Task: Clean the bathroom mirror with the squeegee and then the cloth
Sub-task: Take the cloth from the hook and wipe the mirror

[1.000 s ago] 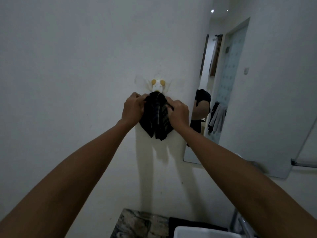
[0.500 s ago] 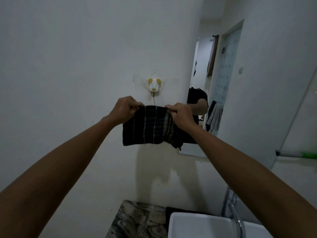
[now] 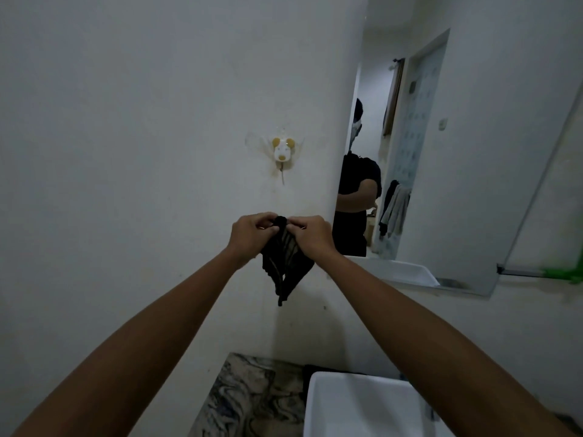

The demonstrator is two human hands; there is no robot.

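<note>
A dark striped cloth (image 3: 285, 263) hangs bunched in front of the white wall, below an animal-shaped wall hook (image 3: 282, 150). My left hand (image 3: 250, 233) and my right hand (image 3: 310, 234) pinch its top edge together, fingertips nearly touching. The bathroom mirror (image 3: 457, 159) covers the wall to the right and reflects a person in black. A green object (image 3: 564, 274), possibly the squeegee, shows blurred at the far right edge on a rail.
A white sink (image 3: 362, 405) sits at the bottom right, beside a marbled countertop (image 3: 246, 398). The mirror reflects a doorway and hanging towels (image 3: 394, 209).
The cloth came off the wall hook, was spread flat between my hands, and is now bunched together lower down. The view has tilted down and right, showing more sink and mirror.
</note>
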